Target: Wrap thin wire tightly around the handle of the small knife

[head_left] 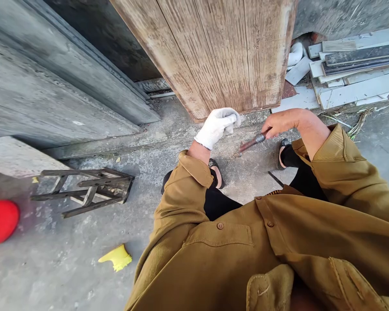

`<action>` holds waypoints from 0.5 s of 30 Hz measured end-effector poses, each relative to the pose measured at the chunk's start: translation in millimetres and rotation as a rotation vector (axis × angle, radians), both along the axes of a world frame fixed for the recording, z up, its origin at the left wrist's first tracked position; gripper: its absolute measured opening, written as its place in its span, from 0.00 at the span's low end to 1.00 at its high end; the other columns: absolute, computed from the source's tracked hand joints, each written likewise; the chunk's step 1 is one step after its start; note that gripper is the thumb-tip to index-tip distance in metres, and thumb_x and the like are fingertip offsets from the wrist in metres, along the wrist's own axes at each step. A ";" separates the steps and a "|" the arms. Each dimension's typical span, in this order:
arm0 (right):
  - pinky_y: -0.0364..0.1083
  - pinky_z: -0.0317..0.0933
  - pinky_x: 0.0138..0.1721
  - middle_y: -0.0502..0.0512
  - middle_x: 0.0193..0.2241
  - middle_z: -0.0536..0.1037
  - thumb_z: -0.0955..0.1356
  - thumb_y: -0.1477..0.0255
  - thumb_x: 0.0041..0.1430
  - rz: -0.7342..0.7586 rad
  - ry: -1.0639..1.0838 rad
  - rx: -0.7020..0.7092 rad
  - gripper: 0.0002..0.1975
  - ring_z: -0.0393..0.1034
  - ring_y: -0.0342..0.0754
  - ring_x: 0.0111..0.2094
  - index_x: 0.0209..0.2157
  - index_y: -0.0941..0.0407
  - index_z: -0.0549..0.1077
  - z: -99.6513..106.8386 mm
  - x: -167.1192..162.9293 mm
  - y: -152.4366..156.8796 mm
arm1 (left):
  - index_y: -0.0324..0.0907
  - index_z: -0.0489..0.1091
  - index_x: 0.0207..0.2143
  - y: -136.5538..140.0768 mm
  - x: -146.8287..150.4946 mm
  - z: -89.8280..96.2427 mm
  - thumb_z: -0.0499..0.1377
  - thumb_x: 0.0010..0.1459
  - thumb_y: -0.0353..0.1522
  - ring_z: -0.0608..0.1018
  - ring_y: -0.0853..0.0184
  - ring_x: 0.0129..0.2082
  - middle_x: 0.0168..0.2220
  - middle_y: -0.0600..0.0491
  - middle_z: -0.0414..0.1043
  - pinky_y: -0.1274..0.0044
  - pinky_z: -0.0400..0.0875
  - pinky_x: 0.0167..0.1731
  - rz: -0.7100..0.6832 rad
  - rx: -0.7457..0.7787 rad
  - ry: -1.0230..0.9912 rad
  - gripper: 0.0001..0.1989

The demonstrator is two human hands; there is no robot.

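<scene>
Brown shirt (227, 268) filling the foreground, I'm gripping the wire-wrapped tool (253, 141) in my bare right hand (280, 124) above concrete floor (84, 276) near the wooden panel (220, 56), gloved left hand (216, 126) half-curled, contents unclear, probably positioning the tool, next move needing steady aim.

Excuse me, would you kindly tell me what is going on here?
A person grips one end of a brown tool in the bare right hand. The white-gloved left hand is curled near the lower edge of a wooden panel; whether it holds anything is unclear. A yellow piece lies to the left.
</scene>
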State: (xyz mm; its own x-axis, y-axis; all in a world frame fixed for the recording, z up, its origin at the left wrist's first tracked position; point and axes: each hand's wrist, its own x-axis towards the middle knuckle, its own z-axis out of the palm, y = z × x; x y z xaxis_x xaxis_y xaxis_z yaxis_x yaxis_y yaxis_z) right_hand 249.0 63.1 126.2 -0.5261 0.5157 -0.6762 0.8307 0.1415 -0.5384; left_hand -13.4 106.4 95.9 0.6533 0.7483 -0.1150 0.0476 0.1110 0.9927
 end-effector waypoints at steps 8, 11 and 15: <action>0.44 0.61 0.35 0.49 0.28 0.78 0.72 0.76 0.65 -0.305 0.519 0.044 0.04 0.68 0.42 0.30 0.34 0.58 0.81 18.8 12.5 -4.8 | 0.37 0.73 0.30 4.8 14.8 -23.8 0.61 0.64 0.24 0.70 0.76 0.20 0.25 0.54 0.73 0.82 0.64 0.23 0.139 -0.035 0.107 0.08; 0.46 0.62 0.33 0.54 0.30 0.77 0.69 0.72 0.70 -0.795 0.613 0.334 0.10 0.64 0.43 0.29 0.31 0.55 0.73 21.5 26.7 0.5 | 0.36 0.75 0.31 -7.5 20.1 -23.7 0.61 0.65 0.25 0.71 0.75 0.21 0.24 0.54 0.71 0.83 0.63 0.22 -0.073 -0.072 0.124 0.08; 0.50 0.64 0.41 0.59 0.29 0.77 0.70 0.64 0.72 -0.784 0.131 0.542 0.13 0.70 0.49 0.36 0.34 0.57 0.76 6.9 34.6 10.7 | 0.36 0.77 0.32 -22.2 21.4 -13.5 0.69 0.65 0.37 0.68 0.75 0.20 0.22 0.55 0.68 0.82 0.65 0.23 -0.338 -0.104 0.065 0.13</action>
State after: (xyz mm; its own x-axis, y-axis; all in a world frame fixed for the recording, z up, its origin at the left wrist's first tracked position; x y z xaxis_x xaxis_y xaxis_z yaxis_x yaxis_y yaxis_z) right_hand 283.6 73.8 133.2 0.0470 0.9780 -0.2034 0.7328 -0.1721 -0.6583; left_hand 8.0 84.2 82.4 0.8507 0.4735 -0.2284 0.1613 0.1785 0.9706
